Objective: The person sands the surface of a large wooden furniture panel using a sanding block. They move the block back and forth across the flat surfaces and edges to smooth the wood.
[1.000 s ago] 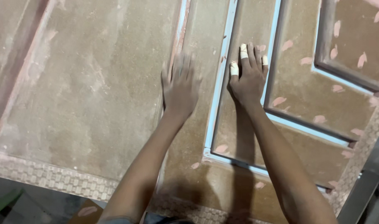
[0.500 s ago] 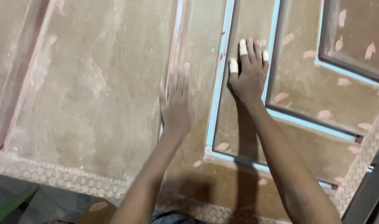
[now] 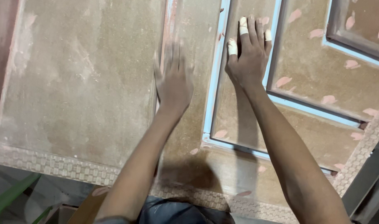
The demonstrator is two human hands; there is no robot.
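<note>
A large brown wooden door panel [image 3: 81,83] lies flat before me, dusty, with pale blue strips [image 3: 213,79] framing its recessed panels and pinkish filler patches [image 3: 328,99] on the right. My left hand [image 3: 172,81] rests palm down on the flat stile beside a vertical groove, fingers spread and blurred by motion. My right hand [image 3: 247,56] lies flat inside the blue-framed recess, with white tape on several fingertips. Neither hand holds anything.
A woven-pattern band [image 3: 52,164] runs along the panel's near edge. A green object [image 3: 8,197] shows at the lower left below the edge. A dark metal frame [image 3: 370,178] stands at the lower right.
My left hand has slid slightly left and down along the stile and is now blurred. The right hand stays pressed flat in the recess.
</note>
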